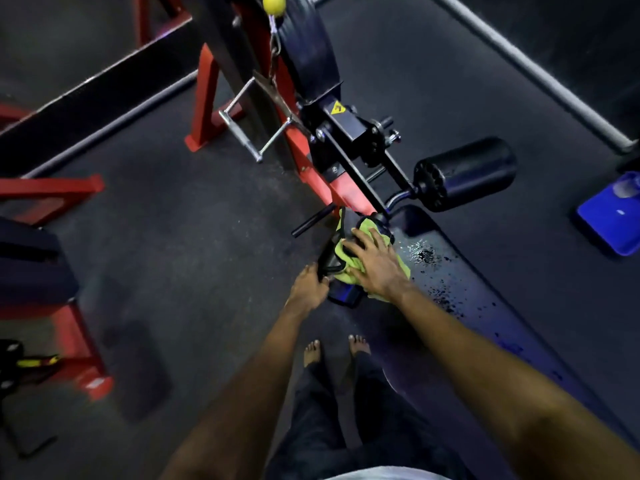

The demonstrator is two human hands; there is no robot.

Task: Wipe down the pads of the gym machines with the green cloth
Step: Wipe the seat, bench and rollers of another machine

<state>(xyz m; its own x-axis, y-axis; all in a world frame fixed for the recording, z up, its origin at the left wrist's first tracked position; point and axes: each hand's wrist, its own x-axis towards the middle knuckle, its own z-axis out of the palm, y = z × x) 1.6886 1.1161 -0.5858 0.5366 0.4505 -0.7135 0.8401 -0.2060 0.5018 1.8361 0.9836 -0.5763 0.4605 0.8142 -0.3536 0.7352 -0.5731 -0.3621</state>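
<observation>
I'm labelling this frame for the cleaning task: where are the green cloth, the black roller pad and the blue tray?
green cloth (346, 273), head view, its lower left fold.
black roller pad (481, 168), head view, its curved side.
blue tray (599, 220), head view, its flat bare part.

The left forearm (242, 393) and the right forearm (502, 368) are bare along all the length that shows, and the left hand (308, 289) and right hand (377, 268) are bare too. Long, loose dark trousers (346, 427), near black and softly creased, reach down to the feet. Past their cuffs show the toes of the bare left foot (311, 353) and the bare right foot (360, 344), with pale nails. At the bottom edge of the view lies a narrow curved strip of pale grey-white shirt cloth (381, 475).
</observation>
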